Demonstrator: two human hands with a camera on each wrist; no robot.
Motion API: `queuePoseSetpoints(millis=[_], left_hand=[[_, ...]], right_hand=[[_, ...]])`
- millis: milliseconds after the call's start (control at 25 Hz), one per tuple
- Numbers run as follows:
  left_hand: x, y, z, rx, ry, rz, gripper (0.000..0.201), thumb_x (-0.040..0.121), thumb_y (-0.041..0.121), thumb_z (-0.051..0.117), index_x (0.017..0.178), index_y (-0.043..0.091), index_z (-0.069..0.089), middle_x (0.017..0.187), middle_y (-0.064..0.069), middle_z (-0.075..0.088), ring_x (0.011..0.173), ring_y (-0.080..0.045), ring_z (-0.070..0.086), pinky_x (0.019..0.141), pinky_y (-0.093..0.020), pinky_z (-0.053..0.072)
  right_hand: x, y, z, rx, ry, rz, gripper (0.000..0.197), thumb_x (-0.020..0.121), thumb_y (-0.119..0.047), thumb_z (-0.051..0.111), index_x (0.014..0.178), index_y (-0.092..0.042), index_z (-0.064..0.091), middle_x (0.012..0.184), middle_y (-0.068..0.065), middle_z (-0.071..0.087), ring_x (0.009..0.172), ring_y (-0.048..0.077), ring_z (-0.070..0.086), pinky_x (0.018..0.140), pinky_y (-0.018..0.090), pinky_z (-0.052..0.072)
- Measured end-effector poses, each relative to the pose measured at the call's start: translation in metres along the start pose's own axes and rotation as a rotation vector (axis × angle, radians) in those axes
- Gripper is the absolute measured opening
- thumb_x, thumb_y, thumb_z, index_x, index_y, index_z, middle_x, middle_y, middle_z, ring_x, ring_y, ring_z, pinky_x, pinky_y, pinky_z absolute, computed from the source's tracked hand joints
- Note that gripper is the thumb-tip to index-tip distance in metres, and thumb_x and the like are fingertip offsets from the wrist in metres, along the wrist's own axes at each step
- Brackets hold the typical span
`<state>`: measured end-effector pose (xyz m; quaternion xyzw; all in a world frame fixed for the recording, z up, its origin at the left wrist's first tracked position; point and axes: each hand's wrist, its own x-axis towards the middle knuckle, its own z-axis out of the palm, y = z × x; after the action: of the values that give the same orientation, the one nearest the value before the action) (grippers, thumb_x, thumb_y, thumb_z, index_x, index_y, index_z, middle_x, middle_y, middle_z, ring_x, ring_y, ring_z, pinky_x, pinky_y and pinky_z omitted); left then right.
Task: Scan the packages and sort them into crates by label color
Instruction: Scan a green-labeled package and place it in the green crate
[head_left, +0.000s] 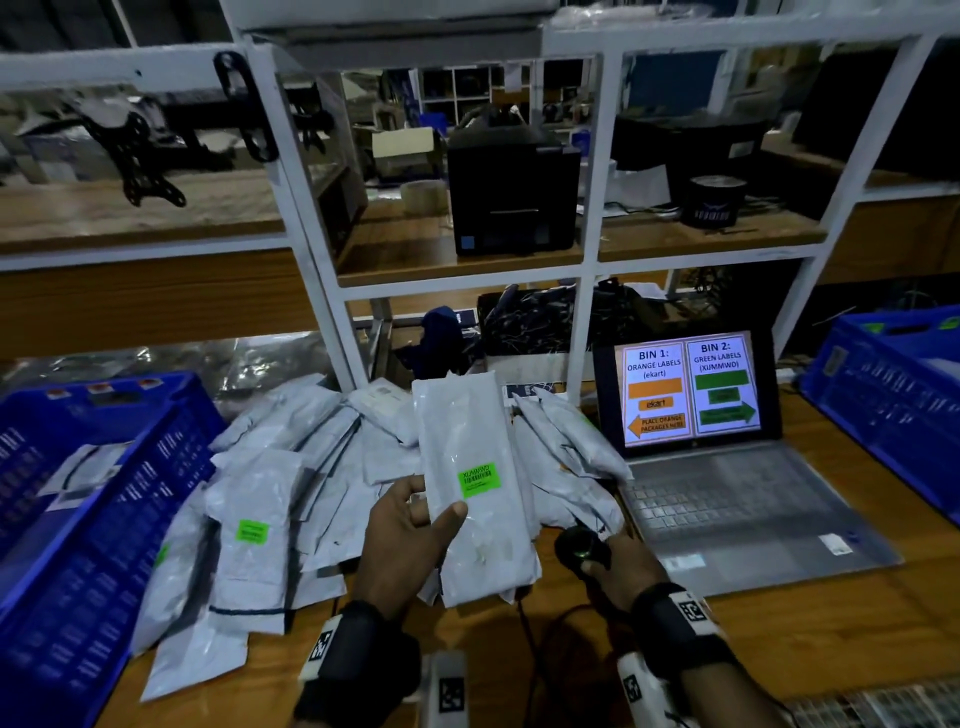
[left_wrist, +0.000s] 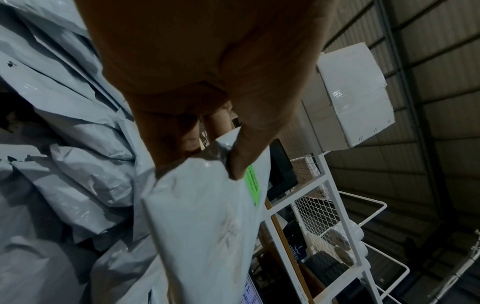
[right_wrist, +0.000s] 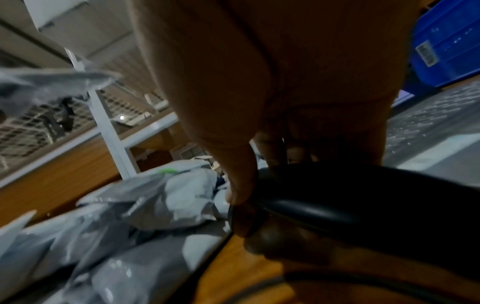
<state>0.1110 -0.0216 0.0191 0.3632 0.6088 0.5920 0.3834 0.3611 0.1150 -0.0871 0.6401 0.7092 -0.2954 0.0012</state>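
My left hand (head_left: 415, 525) grips a long grey package (head_left: 475, 467) and holds it up above the pile, thumb across its front just below its green label (head_left: 478, 480). The left wrist view shows that same package (left_wrist: 202, 216) pinched between thumb and fingers, the green label (left_wrist: 253, 185) at its edge. My right hand (head_left: 618, 569) holds a black barcode scanner (head_left: 579, 551) low over the table, to the right of the package. In the right wrist view the scanner (right_wrist: 350, 203) fills my curled fingers. A heap of grey packages (head_left: 291, 467) lies on the wooden table.
A blue crate (head_left: 93, 499) stands at the left and another blue crate (head_left: 893, 395) at the right. An open laptop (head_left: 727, 493) shows bin rules: orange left, green right. White shelving (head_left: 587, 291) with a black printer (head_left: 514, 197) rises behind the pile.
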Motion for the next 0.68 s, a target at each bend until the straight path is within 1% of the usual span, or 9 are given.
queuePoseSetpoints(millis=[80, 160, 240, 280, 360, 440, 520, 600, 680], left_hand=[[0.002, -0.001, -0.006, -0.039, 0.01, -0.006, 0.035, 0.093, 0.005, 0.077, 0.123, 0.006, 0.061, 0.103, -0.012, 0.081, 0.094, -0.03, 0.08, 0.075, -0.048, 0.065], [0.007, -0.003, -0.012, -0.063, 0.023, -0.006, 0.036, 0.093, 0.003, 0.077, 0.125, 0.008, 0.062, 0.103, -0.012, 0.081, 0.095, -0.031, 0.079, 0.074, -0.046, 0.066], [0.012, -0.005, -0.015, -0.073, 0.028, 0.008, 0.037, 0.093, 0.002, 0.077, 0.127, 0.007, 0.064, 0.103, -0.013, 0.081, 0.094, -0.032, 0.079, 0.073, -0.044, 0.066], [0.014, -0.006, -0.016, -0.068, 0.026, 0.019, 0.036, 0.093, 0.002, 0.077, 0.126, 0.007, 0.066, 0.102, -0.013, 0.081, 0.094, -0.032, 0.079, 0.072, -0.043, 0.065], [0.017, -0.008, -0.014, -0.034, 0.031, 0.045, 0.031, 0.093, 0.003, 0.077, 0.123, 0.009, 0.07, 0.101, -0.01, 0.082, 0.093, -0.028, 0.08, 0.072, -0.039, 0.065], [0.019, -0.011, -0.013, -0.013, 0.045, 0.057, 0.029, 0.092, 0.004, 0.078, 0.12, 0.011, 0.073, 0.1, -0.007, 0.082, 0.094, -0.026, 0.079, 0.075, -0.04, 0.066], [0.021, -0.014, -0.012, -0.017, 0.044, 0.051, 0.029, 0.092, 0.004, 0.078, 0.121, 0.01, 0.073, 0.102, -0.007, 0.082, 0.096, -0.027, 0.079, 0.078, -0.043, 0.066], [0.023, -0.016, -0.013, -0.02, 0.045, 0.048, 0.028, 0.093, 0.004, 0.078, 0.12, 0.009, 0.074, 0.102, -0.008, 0.082, 0.096, -0.028, 0.079, 0.077, -0.042, 0.065], [0.024, -0.019, -0.014, -0.008, 0.042, 0.054, 0.027, 0.093, 0.005, 0.078, 0.119, 0.011, 0.074, 0.101, -0.006, 0.082, 0.097, -0.029, 0.078, 0.079, -0.044, 0.065]], right_hand=[[-0.007, -0.003, -0.006, 0.076, 0.022, -0.019, 0.024, 0.093, -0.041, 0.071, 0.094, -0.019, 0.061, 0.101, 0.006, 0.07, 0.097, 0.027, 0.066, 0.075, 0.03, 0.045], [-0.022, -0.011, -0.017, 0.252, 0.108, -0.051, 0.031, 0.092, -0.045, 0.072, 0.084, -0.019, 0.057, 0.086, 0.003, 0.067, 0.086, 0.026, 0.065, 0.069, 0.032, 0.045], [-0.042, -0.027, -0.033, 0.484, 0.183, -0.089, 0.038, 0.095, -0.047, 0.067, 0.085, -0.011, 0.06, 0.074, 0.01, 0.069, 0.071, 0.025, 0.067, 0.064, 0.035, 0.048], [-0.052, -0.036, -0.041, 0.595, 0.195, -0.111, 0.041, 0.097, -0.047, 0.065, 0.087, -0.007, 0.062, 0.07, 0.014, 0.071, 0.063, 0.026, 0.068, 0.061, 0.036, 0.05], [-0.069, -0.055, -0.055, 0.778, 0.145, -0.146, 0.04, 0.1, -0.042, 0.063, 0.094, -0.002, 0.061, 0.071, 0.018, 0.072, 0.055, 0.027, 0.065, 0.056, 0.038, 0.05], [-0.082, -0.072, -0.062, 0.88, 0.064, -0.174, 0.039, 0.1, -0.039, 0.063, 0.097, 0.0, 0.059, 0.073, 0.02, 0.072, 0.056, 0.029, 0.063, 0.059, 0.04, 0.051], [-0.092, -0.086, -0.063, 0.932, -0.019, -0.175, 0.034, 0.1, -0.037, 0.063, 0.095, -0.003, 0.057, 0.073, 0.02, 0.071, 0.059, 0.031, 0.062, 0.061, 0.041, 0.051], [-0.102, -0.098, -0.062, 0.991, -0.09, -0.18, 0.029, 0.101, -0.033, 0.062, 0.092, -0.007, 0.055, 0.073, 0.02, 0.07, 0.059, 0.03, 0.06, 0.06, 0.039, 0.049], [-0.113, -0.109, -0.062, 1.027, -0.123, -0.194, 0.026, 0.102, -0.029, 0.062, 0.092, -0.007, 0.053, 0.073, 0.02, 0.068, 0.058, 0.029, 0.059, 0.056, 0.036, 0.049]])
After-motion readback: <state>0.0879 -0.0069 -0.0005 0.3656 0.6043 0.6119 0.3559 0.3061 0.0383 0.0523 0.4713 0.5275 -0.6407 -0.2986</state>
